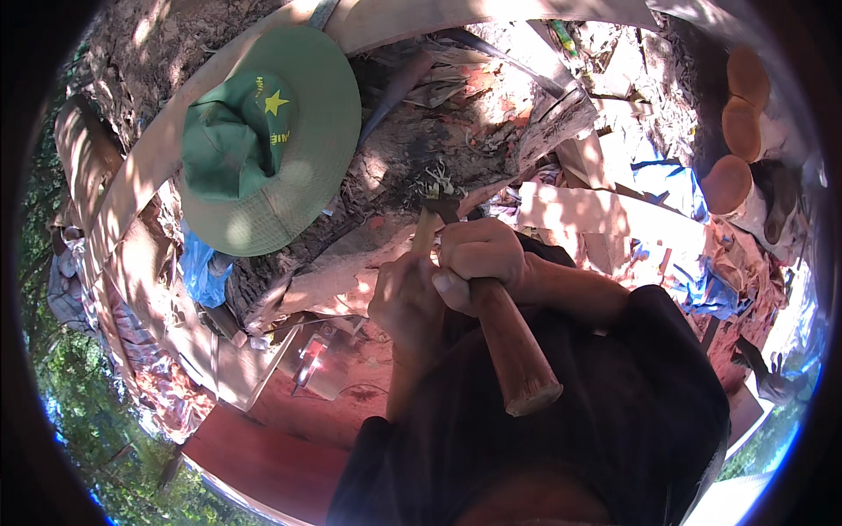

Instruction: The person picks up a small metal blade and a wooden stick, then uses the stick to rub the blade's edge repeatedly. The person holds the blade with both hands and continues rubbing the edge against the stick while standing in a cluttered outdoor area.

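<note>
A thick wooden handle (517,355) is gripped in the right hand (481,254), whose fingers are wrapped tightly round its upper part; the cut end of the handle points down toward the lower edge of the view, over the person's dark clothing. The tool's dark head (443,209) shows just above the knuckles, near the middle of the picture. The left hand (405,298) is closed round a thin pale stick (424,232), which stands upright just beside the tool head and touches or nearly touches it; which of the two cannot be told. The two hands are pressed against each other. A small tuft of frayed fibres (436,184) is seen right above the stick's top.

Behind the hands a rough, dark log (412,149) lies across the ground, partly in shade. A green wide-brimmed hat (272,140) with a yellow star rests on it to the upper left, well apart from the hands. Pale wooden boards (596,215) and shavings are scattered to the right, with scraps of blue plastic sheet (671,180) among them. Three round cut log ends (741,127) are stacked at the upper right. A crumpled blue bag (200,267) lies below the hat. Much of the lower view is blocked by the person's dark sleeves and body.
</note>
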`<state>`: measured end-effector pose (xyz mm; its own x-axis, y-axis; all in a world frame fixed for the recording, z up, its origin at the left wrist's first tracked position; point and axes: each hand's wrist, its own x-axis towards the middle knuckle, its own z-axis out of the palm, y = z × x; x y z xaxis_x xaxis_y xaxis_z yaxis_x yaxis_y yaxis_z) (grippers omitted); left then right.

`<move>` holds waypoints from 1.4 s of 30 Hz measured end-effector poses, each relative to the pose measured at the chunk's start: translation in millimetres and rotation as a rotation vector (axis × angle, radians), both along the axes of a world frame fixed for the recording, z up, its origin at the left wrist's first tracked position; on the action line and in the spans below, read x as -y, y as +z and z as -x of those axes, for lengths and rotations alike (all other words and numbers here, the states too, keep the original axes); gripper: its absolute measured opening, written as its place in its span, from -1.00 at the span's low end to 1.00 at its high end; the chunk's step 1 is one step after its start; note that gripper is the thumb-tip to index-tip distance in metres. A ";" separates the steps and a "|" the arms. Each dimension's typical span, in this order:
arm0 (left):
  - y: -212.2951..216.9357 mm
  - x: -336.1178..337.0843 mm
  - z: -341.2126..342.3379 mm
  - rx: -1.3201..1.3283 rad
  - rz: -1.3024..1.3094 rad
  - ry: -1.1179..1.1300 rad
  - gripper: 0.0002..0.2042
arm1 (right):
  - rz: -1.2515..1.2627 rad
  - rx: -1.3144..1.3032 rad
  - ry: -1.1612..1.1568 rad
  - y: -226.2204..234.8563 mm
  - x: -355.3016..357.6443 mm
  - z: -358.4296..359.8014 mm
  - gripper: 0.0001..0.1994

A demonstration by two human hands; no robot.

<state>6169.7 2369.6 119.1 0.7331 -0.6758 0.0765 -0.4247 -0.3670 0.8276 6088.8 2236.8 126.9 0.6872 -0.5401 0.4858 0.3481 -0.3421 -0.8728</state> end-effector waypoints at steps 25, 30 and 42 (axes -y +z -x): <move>-0.9 1.7 -1.2 0.103 0.073 -0.031 -0.83 | 0.104 0.183 0.100 -10.9 3.1 -5.0 -0.73; -7.7 -12.0 -7.9 0.019 0.032 -0.031 -0.87 | 0.068 0.064 0.028 -21.1 4.6 -8.0 -0.72; -5.5 -54.2 -15.7 -0.291 0.236 0.088 -0.66 | -0.225 -0.364 -0.248 -10.3 21.1 4.3 -0.78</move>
